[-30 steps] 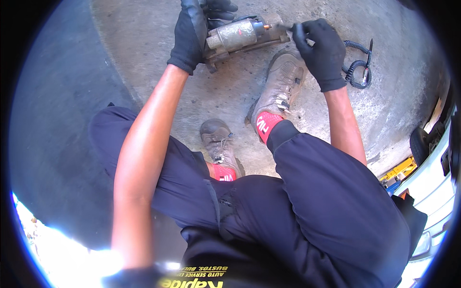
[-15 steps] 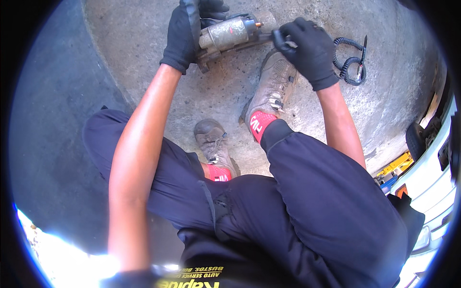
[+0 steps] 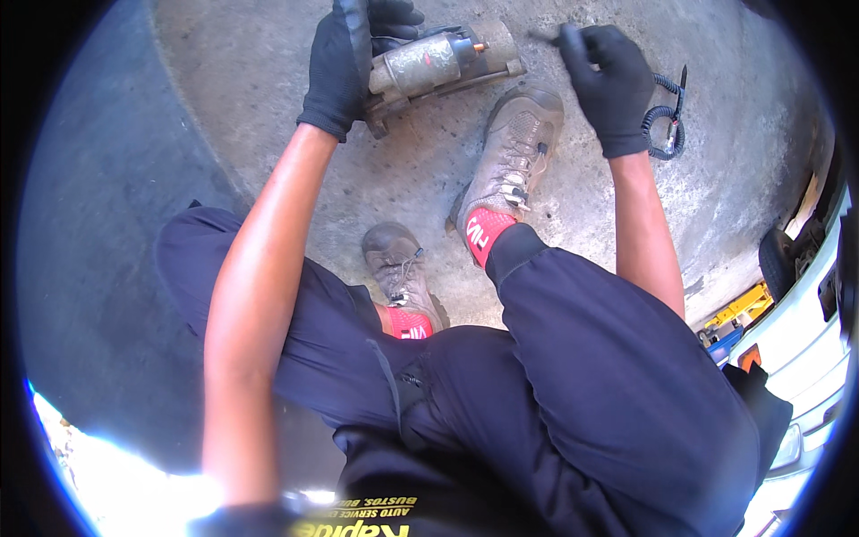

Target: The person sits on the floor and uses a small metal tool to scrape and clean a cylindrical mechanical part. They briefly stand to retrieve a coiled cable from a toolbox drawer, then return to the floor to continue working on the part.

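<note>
A starter motor [image 3: 414, 68], a worn metal cylinder with a second barrel behind and a copper stud on the solenoid, lies across the top middle above the concrete. Gloved in black, my left hand [image 3: 344, 67] is closed around its left end; some fingers are hidden behind it. To the right, my right hand [image 3: 613, 85], also in a black glove, is closed and apart from the motor. From its fingers a slim dark tool [image 3: 544, 37] points left toward the motor's right end; it is blurred and its kind does not show.
Right of my right hand lies a test light [image 3: 682, 80] with a pointed probe and black coiled cord. My shoe [image 3: 522, 134] stands just below the motor. A pale vehicle [image 3: 796, 358] and a yellow jack-like thing [image 3: 738, 307] are at the right edge.
My right hand has moved right and away from the starter motor, drawing the dark tool off its right end. My left hand and the motor have stayed put.
</note>
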### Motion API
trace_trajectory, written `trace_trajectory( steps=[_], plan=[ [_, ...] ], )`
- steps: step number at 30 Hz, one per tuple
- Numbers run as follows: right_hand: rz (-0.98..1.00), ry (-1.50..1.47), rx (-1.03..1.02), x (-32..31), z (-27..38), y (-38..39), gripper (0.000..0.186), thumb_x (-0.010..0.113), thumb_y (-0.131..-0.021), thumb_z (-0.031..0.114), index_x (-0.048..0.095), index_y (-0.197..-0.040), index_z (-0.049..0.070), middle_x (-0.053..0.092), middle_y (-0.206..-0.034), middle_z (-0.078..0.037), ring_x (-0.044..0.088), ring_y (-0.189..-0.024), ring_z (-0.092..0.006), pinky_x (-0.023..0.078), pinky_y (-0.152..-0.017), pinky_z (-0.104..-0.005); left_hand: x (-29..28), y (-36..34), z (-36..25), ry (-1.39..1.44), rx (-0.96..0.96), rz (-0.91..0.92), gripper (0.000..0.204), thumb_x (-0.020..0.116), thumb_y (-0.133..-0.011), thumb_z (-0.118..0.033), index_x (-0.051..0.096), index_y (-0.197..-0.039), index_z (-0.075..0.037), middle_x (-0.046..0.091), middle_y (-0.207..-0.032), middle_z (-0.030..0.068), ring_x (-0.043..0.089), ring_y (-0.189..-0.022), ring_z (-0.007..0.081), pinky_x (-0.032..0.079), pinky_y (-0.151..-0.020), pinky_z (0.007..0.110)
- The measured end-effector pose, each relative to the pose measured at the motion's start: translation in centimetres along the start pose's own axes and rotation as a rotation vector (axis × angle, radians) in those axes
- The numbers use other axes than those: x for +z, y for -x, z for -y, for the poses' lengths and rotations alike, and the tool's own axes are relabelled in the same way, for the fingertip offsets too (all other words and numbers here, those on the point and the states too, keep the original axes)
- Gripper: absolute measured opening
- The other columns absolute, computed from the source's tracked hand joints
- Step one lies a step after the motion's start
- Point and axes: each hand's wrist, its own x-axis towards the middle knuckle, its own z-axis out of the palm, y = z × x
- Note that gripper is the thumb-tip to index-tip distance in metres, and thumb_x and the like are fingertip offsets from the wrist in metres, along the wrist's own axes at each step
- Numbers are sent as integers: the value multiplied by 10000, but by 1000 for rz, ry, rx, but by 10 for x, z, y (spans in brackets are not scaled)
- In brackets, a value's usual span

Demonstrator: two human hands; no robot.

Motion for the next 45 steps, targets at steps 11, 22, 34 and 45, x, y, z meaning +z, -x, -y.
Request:
trace_trajectory(
  steps=[11,22,34,45],
  plan=[
    [34,16,-57,11,3,7,291,776,-992,361,765,-774,169,650,-700,-25,648,-638,-245,494,-606,-396,4,0,-9,-62,-49,-36,836,245,-1156,-680,760,-1021,-35,798,-933,114,746,-807,208,598,-795,360],
    [30,-104,-62,14,19,10,378,798,-965,370,687,-688,138,624,-677,-55,627,-635,-286,472,-586,-435,-1,1,-4,-77,-11,-35,810,259,-1165,-655,761,-1039,-32,802,-936,122,753,-809,210,606,-780,366],
    [-141,12,-4,16,9,18,390,818,-948,320,639,-648,146,593,-638,-42,596,-577,-278,464,-558,-420,-1,0,-6,-2,-59,-28,787,298,-1153,-660,763,-1042,-35,797,-934,117,743,-796,211,603,-779,362],
    [138,-38,560,11,-4,35,371,707,-1016,392,739,-771,116,675,-710,-108,664,-631,-356,501,-632,-473,30,68,-1,-929,977,-98,448,896,-895,-401,693,-1148,-92,759,-1123,120,759,-942,293,610,-806,414]
  ],
)
